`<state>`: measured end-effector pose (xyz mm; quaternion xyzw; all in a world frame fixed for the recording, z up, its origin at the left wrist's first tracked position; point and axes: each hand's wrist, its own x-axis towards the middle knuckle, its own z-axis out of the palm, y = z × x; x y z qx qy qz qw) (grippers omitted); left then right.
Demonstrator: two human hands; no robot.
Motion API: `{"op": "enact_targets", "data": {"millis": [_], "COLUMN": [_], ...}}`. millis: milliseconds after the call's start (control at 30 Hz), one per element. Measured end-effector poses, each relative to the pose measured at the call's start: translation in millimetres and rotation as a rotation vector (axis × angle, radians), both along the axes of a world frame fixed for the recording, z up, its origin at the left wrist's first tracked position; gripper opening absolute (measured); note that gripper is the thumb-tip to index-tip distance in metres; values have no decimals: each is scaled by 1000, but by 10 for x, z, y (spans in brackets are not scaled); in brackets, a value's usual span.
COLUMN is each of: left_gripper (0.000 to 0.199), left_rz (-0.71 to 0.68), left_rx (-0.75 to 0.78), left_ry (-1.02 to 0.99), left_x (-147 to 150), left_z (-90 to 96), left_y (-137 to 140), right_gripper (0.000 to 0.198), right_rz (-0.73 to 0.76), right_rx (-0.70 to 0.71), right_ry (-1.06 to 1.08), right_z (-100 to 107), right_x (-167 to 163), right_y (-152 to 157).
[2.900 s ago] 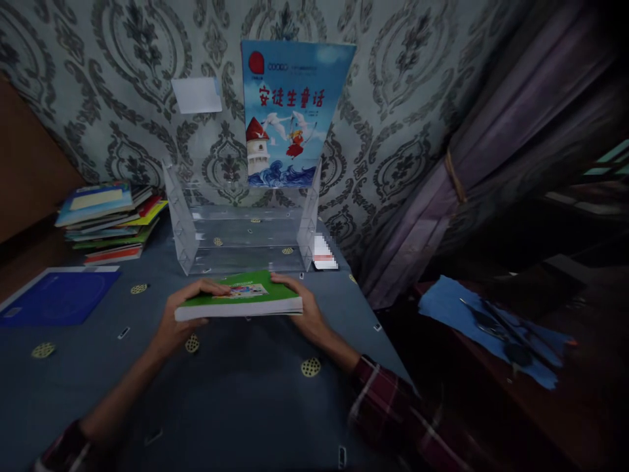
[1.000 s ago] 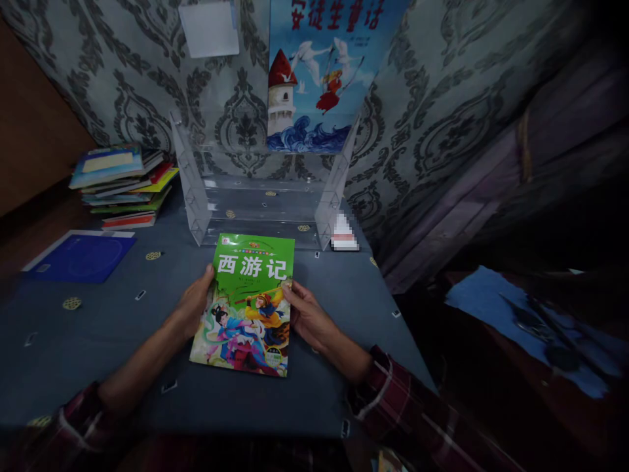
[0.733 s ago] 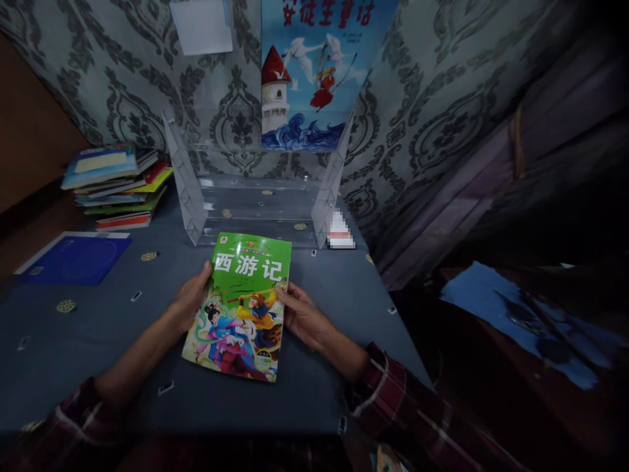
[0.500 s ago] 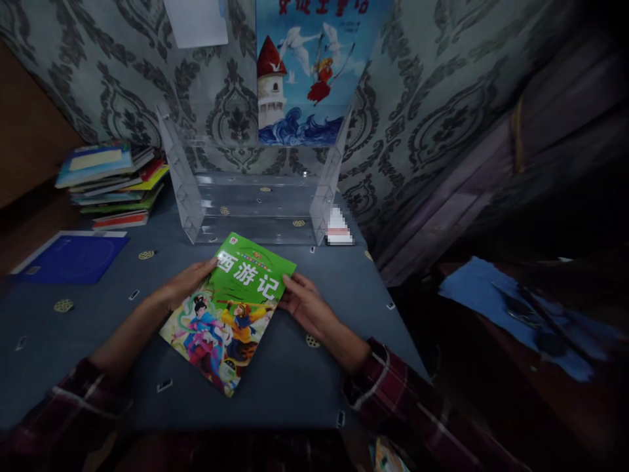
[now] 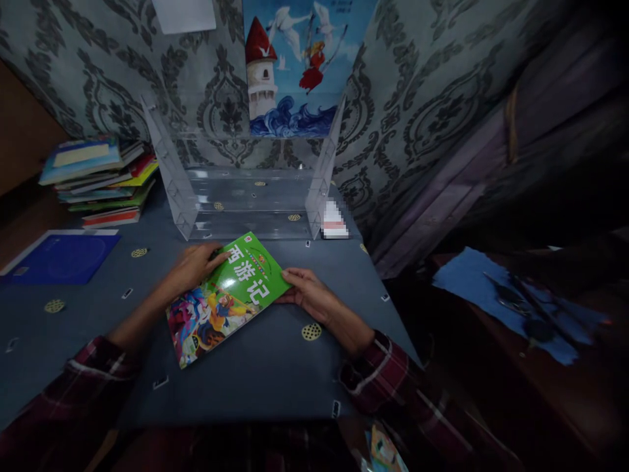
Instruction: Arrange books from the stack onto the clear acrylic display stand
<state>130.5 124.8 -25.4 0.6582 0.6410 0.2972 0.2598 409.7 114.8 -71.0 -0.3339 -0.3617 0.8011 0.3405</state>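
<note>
Green-topped, glossy illustrated paperback book (image 5: pixel 240 282) has turned clockwise between left hand (image 5: pixel 194 265) and right hand (image 5: pixel 312 294), so its top edge now points rightward. Left pinches its left edge, right its upper right corner; clear plastic tiered rack (image 5: pixel 173 177) stands just beyond.

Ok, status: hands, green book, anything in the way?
Right hand pinching green book by one corner; left hand at its left edge, grip unclear. Book cover up, slanted. Transparent stand just beyond, nearest possible obstacle.
</note>
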Motion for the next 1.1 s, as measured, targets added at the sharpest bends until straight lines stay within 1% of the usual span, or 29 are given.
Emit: {"op": "enact_targets", "data": {"millis": [133, 233, 300, 400, 467, 567, 667, 767, 833, 967, 1100], "left_gripper": [29, 35, 37, 40, 47, 59, 63, 61, 59, 59, 57], "left_rz": [-67, -92, -116, -210, -262, -279, -288, -295, -298, -301, -283], "left_rx": [73, 132, 189, 249, 273, 284, 261, 228, 211, 204, 217], "left_ry": [274, 472, 554, 562, 545, 556, 583, 600, 600, 587, 609], "left_x": [3, 66, 161, 373, 524, 683, 731, 723, 721, 739, 760], "left_z": [-84, -89, -81, -95, -133, -207, -258, -274, -274, -273, -282], "left_y": [-63, -148, -260, -495, -648, -796, -838, -834, -835, -851, -855], "right_gripper": [23, 23, 23, 23, 22, 21, 20, 20, 21, 25, 24], "right_rz": [15, 13, 11, 11, 15, 13, 1, -6, 18, 74, 16], "right_rx": [9, 1, -7, -6, -8, -25, -47, -57, -44, 39, 129], "right_ry": [-13, -18, -13, -3, 1, 0, 0, 7, 0, -55, -133], "right_z": [-20, -14, -5, 4, 0, -19, -35, -24, -4, 31, 34], "right_x": [9, 4, 2, 7, 15, 24, 22, 19, 32, 101, 176], "right_y": [9, 5, 2, 2, 5, 15, 24, 31, 37, 67, 108]}}
